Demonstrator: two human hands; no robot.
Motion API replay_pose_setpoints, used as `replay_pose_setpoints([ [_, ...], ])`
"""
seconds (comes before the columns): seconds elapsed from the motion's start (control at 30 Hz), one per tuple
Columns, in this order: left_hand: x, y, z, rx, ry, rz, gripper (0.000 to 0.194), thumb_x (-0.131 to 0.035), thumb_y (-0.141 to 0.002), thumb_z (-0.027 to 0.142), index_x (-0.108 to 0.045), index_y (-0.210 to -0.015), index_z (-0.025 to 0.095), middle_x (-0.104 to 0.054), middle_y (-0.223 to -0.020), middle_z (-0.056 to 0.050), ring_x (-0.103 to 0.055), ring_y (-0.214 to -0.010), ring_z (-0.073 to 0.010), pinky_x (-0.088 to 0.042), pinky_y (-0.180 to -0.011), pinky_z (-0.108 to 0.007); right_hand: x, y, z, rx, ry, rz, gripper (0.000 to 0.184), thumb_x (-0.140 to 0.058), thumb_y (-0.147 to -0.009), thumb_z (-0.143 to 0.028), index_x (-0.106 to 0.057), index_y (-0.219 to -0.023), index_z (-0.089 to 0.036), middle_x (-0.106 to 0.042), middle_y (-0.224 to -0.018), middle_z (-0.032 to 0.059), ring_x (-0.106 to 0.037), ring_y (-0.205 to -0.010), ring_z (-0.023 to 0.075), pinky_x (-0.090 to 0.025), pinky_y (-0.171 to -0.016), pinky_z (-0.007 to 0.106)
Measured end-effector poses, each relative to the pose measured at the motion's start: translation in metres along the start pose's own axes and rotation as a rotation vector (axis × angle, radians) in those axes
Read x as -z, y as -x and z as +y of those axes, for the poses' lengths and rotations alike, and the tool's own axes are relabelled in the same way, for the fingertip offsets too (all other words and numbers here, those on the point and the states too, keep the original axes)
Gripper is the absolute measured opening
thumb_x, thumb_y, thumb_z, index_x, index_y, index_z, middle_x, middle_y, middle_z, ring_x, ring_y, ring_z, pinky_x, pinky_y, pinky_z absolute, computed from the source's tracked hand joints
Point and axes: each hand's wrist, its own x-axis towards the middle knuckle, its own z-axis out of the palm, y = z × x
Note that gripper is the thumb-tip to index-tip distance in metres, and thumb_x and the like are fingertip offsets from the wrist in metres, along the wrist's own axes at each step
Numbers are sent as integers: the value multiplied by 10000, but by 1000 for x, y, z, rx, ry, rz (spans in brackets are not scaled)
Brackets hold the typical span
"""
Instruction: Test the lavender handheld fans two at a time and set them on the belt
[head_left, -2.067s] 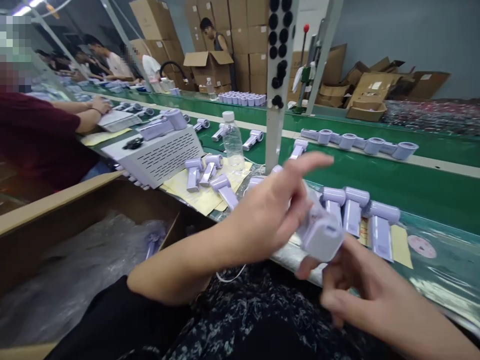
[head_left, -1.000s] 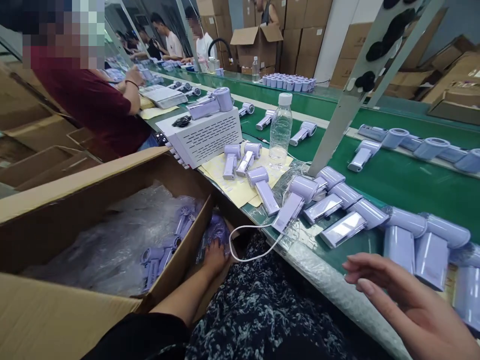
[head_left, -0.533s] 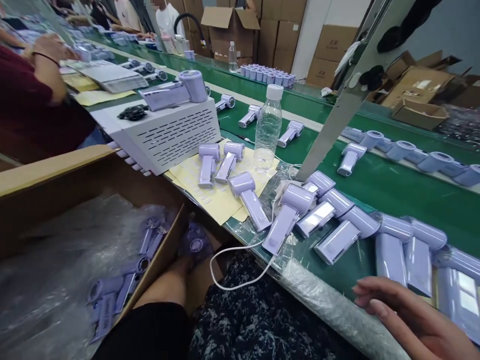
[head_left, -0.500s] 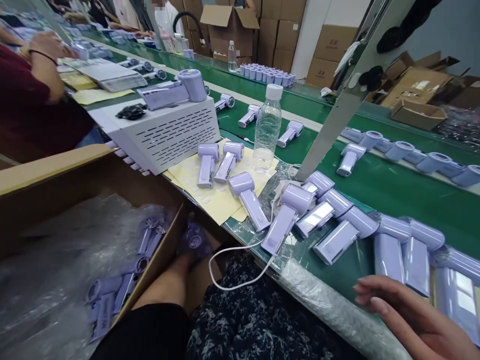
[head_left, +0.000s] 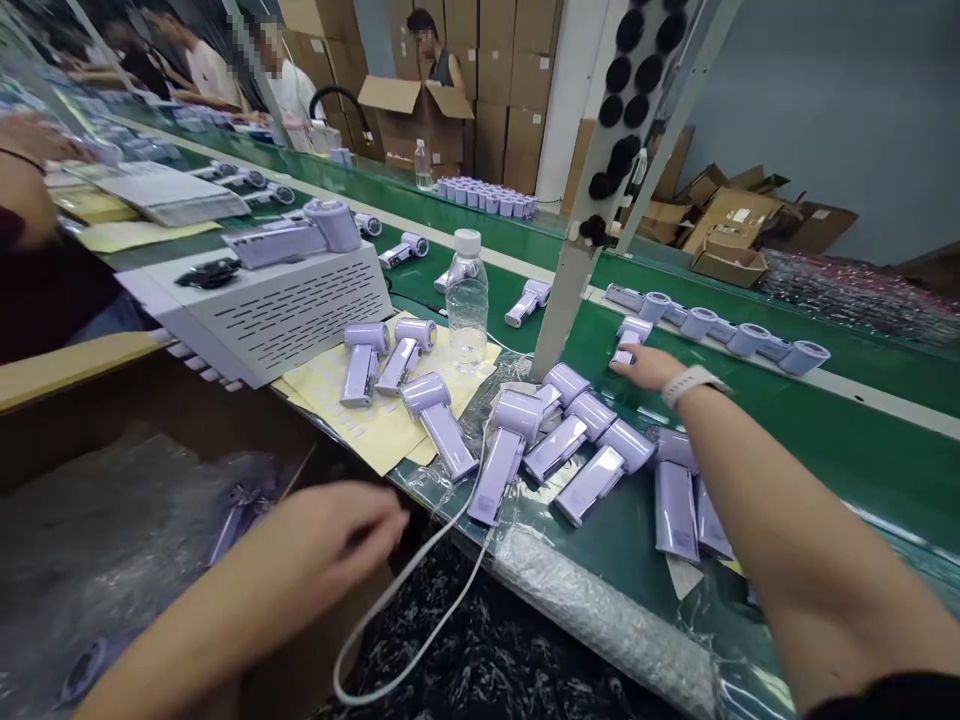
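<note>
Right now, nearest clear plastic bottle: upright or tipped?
Upright: the clear plastic bottle stands base-down on yellow paper, white cap on top.

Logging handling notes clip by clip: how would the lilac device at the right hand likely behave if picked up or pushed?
The lilac device at the right hand is probably stiff: its shell looks like hard plastic. Its shiny handle may feel slightly slippery. Pushed, it would likely slide rather than roll, since the handle juts from its round head.
</note>
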Motion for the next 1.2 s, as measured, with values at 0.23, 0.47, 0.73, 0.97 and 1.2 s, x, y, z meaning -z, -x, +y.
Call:
replay_pose_setpoints([
  [0.23,-79,-86,72,-139,-348,237,595,-825,-727,486,-697,-1154,93,-519,-1554,-288,-353,-1524,-499,-249,-1262,-675,-15,-29,26,-35,-149,-3,288,-757,-841,-418,-660,-656,-219,-711,-682,45,-767,-845,308,-594,-862,468],
  [0.47,-104,-67,63,-155,414,284,447,-733,-835,306,-519,-1213,201,-711,-1207,-133,-679,-1146,-305,-454,-1139,-619,44,102,29,-82,-308,48,323,-551,-971,-459,-712,-1117,-220,-774,-1114,103,-772,-952,264,-619,-819,378],
  [0.73,-118,-67,136,-103,1536,-246,751,-589,-697,955,-523,-864,225,-692,-1045,-115,-676,-1120,-319,-576,-960,-483,-10,247,-2,219,-197,0,289,-518,-1037,-356,-793,-1099,-295,-515,-1611,105,-524,-1456,370,-525,-1101,546],
  [0.97,-130,-55,132,-81,1675,-270,746,-806,-533,874,-618,-776,194,-626,-791,-21,-658,-801,-205,-575,-768,-346,-40,264,-9,35,-390,-50,305,-472,-1079,-424,-693,-970,-244,-741,-1182,113,-697,-1191,291,-590,-938,377],
  [1.2,-123,-48,119,-63,1657,-323,682,-913,-499,738,-730,-773,141,-747,-797,-67,-703,-720,-206,-565,-678,-300,-58,273,-16,91,-555,7,241,-527,-1061,-449,-678,-1065,-261,-631,-1302,106,-622,-1245,268,-517,-997,362],
])
